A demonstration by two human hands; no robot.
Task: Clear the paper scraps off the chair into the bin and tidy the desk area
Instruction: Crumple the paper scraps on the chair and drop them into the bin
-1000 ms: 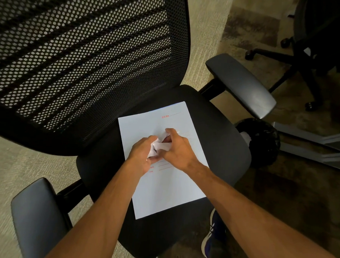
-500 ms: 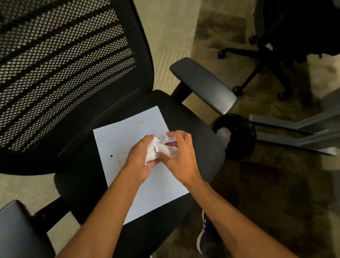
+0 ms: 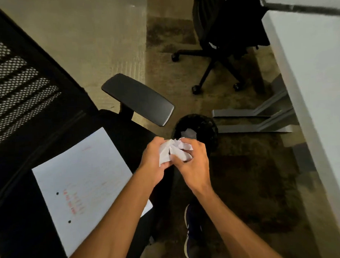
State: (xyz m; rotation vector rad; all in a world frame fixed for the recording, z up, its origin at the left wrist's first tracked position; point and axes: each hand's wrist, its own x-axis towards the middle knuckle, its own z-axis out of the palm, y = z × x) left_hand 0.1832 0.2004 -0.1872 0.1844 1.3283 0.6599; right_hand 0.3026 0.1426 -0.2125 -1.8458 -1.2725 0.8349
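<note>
Both hands have carried the crumpled paper scraps [image 3: 173, 151] off the chair seat [image 3: 125, 134] toward the black bin [image 3: 205, 125]. From the head view, the left hand [image 3: 155, 160] and right hand [image 3: 193, 162] clamp the wad between them, just before the bin's rim. A flat sheet [image 3: 86, 182] remains on the seat; its red writing is too blurred to read.

sheet [image 3: 84, 182] on chair [image 3: 127, 134], bin [image 3: 209, 127] right

- Both bare forearms reach forward from the bottom of the view, converging.
- Left hand [image 3: 153, 158] curls its fingers around crumpled paper scraps [image 3: 172, 151].
- Right hand [image 3: 193, 162] presses against the same wad, fingers bent over it.
</note>
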